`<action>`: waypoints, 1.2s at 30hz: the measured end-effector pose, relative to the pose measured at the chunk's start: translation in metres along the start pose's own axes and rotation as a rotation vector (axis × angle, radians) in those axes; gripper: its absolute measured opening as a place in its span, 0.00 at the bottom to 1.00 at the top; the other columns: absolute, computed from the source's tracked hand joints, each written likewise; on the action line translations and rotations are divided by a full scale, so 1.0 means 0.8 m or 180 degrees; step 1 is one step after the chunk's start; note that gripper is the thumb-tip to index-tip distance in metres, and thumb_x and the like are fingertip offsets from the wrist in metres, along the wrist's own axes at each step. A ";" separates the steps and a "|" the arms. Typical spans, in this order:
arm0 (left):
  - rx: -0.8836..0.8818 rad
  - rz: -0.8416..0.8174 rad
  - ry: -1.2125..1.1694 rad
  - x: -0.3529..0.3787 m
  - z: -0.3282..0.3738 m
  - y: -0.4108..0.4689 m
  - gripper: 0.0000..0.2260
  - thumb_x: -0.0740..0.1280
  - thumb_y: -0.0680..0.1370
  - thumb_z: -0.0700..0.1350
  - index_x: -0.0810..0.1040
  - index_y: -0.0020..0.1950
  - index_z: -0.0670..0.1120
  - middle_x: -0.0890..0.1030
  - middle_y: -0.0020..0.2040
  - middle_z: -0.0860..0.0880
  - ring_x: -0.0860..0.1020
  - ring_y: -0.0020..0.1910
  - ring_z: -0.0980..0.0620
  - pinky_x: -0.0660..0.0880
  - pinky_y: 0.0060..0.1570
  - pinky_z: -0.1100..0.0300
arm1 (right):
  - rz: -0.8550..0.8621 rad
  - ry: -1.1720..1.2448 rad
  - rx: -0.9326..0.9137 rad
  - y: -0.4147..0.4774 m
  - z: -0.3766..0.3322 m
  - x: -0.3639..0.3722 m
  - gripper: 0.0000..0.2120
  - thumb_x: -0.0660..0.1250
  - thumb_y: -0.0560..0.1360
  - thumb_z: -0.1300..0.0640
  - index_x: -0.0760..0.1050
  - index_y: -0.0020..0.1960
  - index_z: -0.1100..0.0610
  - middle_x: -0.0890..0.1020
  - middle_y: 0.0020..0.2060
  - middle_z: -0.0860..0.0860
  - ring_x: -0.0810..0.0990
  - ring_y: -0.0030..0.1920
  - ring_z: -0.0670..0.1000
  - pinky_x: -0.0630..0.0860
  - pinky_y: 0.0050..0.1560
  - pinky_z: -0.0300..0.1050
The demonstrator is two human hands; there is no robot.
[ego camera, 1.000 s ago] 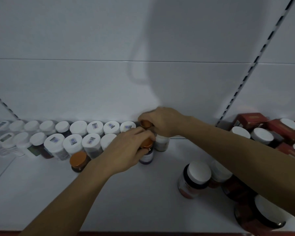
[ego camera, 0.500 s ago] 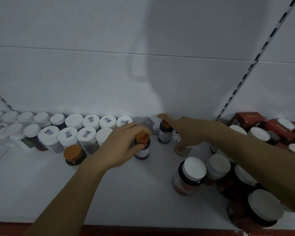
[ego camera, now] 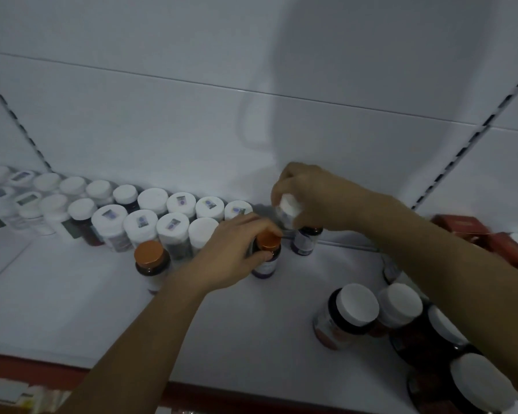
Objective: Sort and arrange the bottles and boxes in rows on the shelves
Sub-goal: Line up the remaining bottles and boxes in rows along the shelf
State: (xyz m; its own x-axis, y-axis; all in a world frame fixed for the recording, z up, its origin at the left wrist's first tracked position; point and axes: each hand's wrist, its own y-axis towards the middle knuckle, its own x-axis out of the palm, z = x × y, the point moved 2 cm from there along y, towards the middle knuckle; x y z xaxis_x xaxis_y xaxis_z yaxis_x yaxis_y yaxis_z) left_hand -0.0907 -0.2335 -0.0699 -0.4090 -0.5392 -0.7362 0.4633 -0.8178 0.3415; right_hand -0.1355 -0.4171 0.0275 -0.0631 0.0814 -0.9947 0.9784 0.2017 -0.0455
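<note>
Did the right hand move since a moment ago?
Yes. The right hand, gripping a white-capped bottle, has shifted left, toward the back row of white caps and away from the slotted upright.

Right hand (ego camera: 317,198) no longer outstretched, grip on white-capped bottle (ego camera: 288,208) — lifted (blurred)

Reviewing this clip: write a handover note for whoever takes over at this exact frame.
Left hand grips an orange-capped bottle standing on the shelf.
Right hand holds a white-capped bottle raised just above a dark bottle.
Done: two back rows of white-capped bottles at the left.
Left to do: place both held bottles, then the other orange-capped bottle, the large jars and red boxes at the right.
</note>
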 end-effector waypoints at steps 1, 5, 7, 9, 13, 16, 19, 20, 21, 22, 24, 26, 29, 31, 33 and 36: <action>0.0027 0.0014 0.0022 0.000 0.000 0.000 0.14 0.74 0.75 0.46 0.76 0.58 0.55 0.77 0.52 0.59 0.75 0.52 0.55 0.75 0.50 0.48 | -0.0041 -0.0124 -0.0152 0.008 0.000 0.017 0.19 0.77 0.70 0.58 0.79 0.59 0.52 0.73 0.55 0.52 0.76 0.51 0.54 0.77 0.50 0.51; 0.0103 0.0094 0.0057 0.001 -0.001 -0.001 0.16 0.74 0.73 0.45 0.78 0.59 0.54 0.78 0.59 0.59 0.76 0.58 0.55 0.76 0.53 0.49 | 0.0233 -0.0867 -0.0890 0.035 0.005 0.067 0.21 0.77 0.69 0.55 0.76 0.59 0.54 0.79 0.48 0.52 0.77 0.47 0.55 0.77 0.49 0.50; 0.0092 0.0150 0.0088 0.003 -0.002 -0.002 0.16 0.74 0.73 0.46 0.78 0.60 0.55 0.77 0.59 0.58 0.76 0.58 0.54 0.75 0.52 0.49 | 0.0564 -0.1176 -0.0951 0.038 0.007 0.075 0.23 0.76 0.69 0.52 0.74 0.61 0.52 0.79 0.49 0.50 0.77 0.50 0.54 0.74 0.51 0.46; 0.0045 0.0162 0.0162 0.004 -0.003 -0.002 0.17 0.74 0.73 0.47 0.78 0.60 0.56 0.75 0.59 0.57 0.75 0.57 0.55 0.75 0.52 0.49 | 0.0761 -0.1190 -0.0928 0.034 0.009 0.075 0.26 0.76 0.69 0.50 0.72 0.65 0.50 0.76 0.53 0.50 0.75 0.53 0.52 0.73 0.54 0.46; 0.0003 0.0170 0.0178 0.004 -0.003 -0.003 0.17 0.74 0.73 0.47 0.78 0.61 0.56 0.74 0.59 0.56 0.74 0.56 0.56 0.74 0.52 0.51 | 0.0802 -0.1031 -0.0682 0.015 0.011 0.050 0.18 0.72 0.71 0.51 0.77 0.59 0.53 0.79 0.49 0.51 0.78 0.48 0.55 0.74 0.45 0.48; 0.0023 0.0127 0.0302 0.003 -0.001 -0.004 0.16 0.73 0.74 0.47 0.77 0.61 0.56 0.72 0.59 0.59 0.72 0.57 0.57 0.73 0.52 0.53 | 0.0204 -0.1198 0.0009 -0.009 0.022 0.028 0.18 0.70 0.74 0.45 0.75 0.60 0.51 0.80 0.52 0.49 0.80 0.50 0.55 0.75 0.42 0.47; 0.0017 0.0039 0.0546 0.002 0.003 -0.003 0.19 0.74 0.72 0.51 0.76 0.61 0.58 0.70 0.58 0.61 0.72 0.57 0.56 0.72 0.52 0.54 | -0.0134 -0.1274 0.0209 -0.026 0.032 0.029 0.18 0.70 0.74 0.44 0.74 0.59 0.51 0.77 0.54 0.50 0.80 0.49 0.55 0.75 0.42 0.47; -0.0019 0.0021 0.0657 0.001 0.005 -0.002 0.20 0.75 0.71 0.52 0.75 0.61 0.59 0.69 0.58 0.62 0.71 0.58 0.55 0.71 0.53 0.53 | -0.0244 -0.1219 0.0216 -0.027 0.032 0.034 0.17 0.72 0.74 0.47 0.74 0.59 0.52 0.76 0.54 0.50 0.79 0.48 0.55 0.75 0.42 0.47; -0.0073 0.0023 0.0747 0.001 0.006 0.000 0.21 0.76 0.71 0.52 0.75 0.61 0.60 0.69 0.58 0.63 0.71 0.59 0.54 0.69 0.54 0.52 | -0.0368 -0.1201 0.0217 -0.027 0.031 0.039 0.17 0.73 0.73 0.50 0.74 0.59 0.52 0.76 0.55 0.51 0.79 0.48 0.56 0.75 0.43 0.47; -0.0121 0.0040 0.0815 0.002 0.008 0.001 0.22 0.76 0.70 0.52 0.74 0.61 0.60 0.70 0.59 0.62 0.70 0.60 0.53 0.68 0.55 0.51 | -0.0420 -0.1235 0.0176 -0.025 0.031 0.045 0.17 0.73 0.73 0.54 0.73 0.60 0.52 0.75 0.56 0.51 0.79 0.48 0.56 0.75 0.43 0.47; -0.0155 0.0109 0.0921 0.002 0.009 0.003 0.21 0.76 0.71 0.51 0.75 0.61 0.59 0.71 0.60 0.59 0.71 0.60 0.51 0.68 0.55 0.50 | -0.0223 -0.1263 0.0070 -0.020 0.030 0.049 0.13 0.71 0.74 0.59 0.75 0.58 0.53 0.76 0.55 0.52 0.80 0.47 0.56 0.76 0.43 0.48; -0.0155 0.0211 0.0968 0.003 0.009 0.003 0.20 0.75 0.71 0.49 0.74 0.60 0.59 0.71 0.60 0.58 0.71 0.59 0.50 0.68 0.54 0.49 | -0.0002 -0.1103 0.0028 -0.014 0.029 0.049 0.11 0.70 0.74 0.59 0.77 0.56 0.54 0.76 0.52 0.53 0.79 0.44 0.57 0.77 0.42 0.50; -0.0213 0.0301 0.0917 0.005 0.008 0.003 0.20 0.74 0.72 0.48 0.73 0.60 0.60 0.71 0.60 0.58 0.71 0.59 0.50 0.69 0.54 0.48 | 0.0194 -0.1063 -0.0011 -0.003 0.024 0.057 0.14 0.74 0.71 0.62 0.76 0.54 0.55 0.74 0.52 0.54 0.78 0.36 0.57 0.79 0.36 0.53; -0.0216 0.0290 0.0906 0.006 0.007 0.002 0.21 0.75 0.72 0.48 0.73 0.61 0.60 0.71 0.60 0.58 0.71 0.59 0.50 0.70 0.56 0.47 | 0.0184 -0.1040 -0.0001 -0.002 0.024 0.060 0.17 0.76 0.69 0.62 0.75 0.54 0.54 0.74 0.51 0.53 0.78 0.34 0.56 0.77 0.32 0.50; -0.0182 0.0276 0.0883 0.003 0.005 -0.002 0.24 0.76 0.71 0.50 0.72 0.64 0.58 0.71 0.60 0.56 0.72 0.58 0.50 0.72 0.55 0.47 | 0.0207 -0.1081 0.0062 -0.007 0.020 0.053 0.18 0.76 0.71 0.56 0.75 0.57 0.52 0.75 0.52 0.51 0.80 0.38 0.56 0.72 0.31 0.47; -0.0184 0.0271 0.0753 -0.017 0.003 -0.006 0.27 0.76 0.71 0.53 0.73 0.68 0.56 0.72 0.61 0.55 0.73 0.59 0.51 0.74 0.55 0.48 | 0.0134 -0.1113 0.0107 -0.015 0.015 0.031 0.21 0.74 0.74 0.49 0.72 0.64 0.50 0.75 0.57 0.50 0.81 0.48 0.56 0.76 0.39 0.49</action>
State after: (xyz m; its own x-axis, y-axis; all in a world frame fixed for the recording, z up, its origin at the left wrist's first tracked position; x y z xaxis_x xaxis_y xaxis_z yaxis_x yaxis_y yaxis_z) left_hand -0.0891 -0.2227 -0.0606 -0.1744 -0.5379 -0.8248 0.5352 -0.7549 0.3791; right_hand -0.1463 -0.4293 0.0025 0.0429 -0.2513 -0.9669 0.9850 0.1724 -0.0011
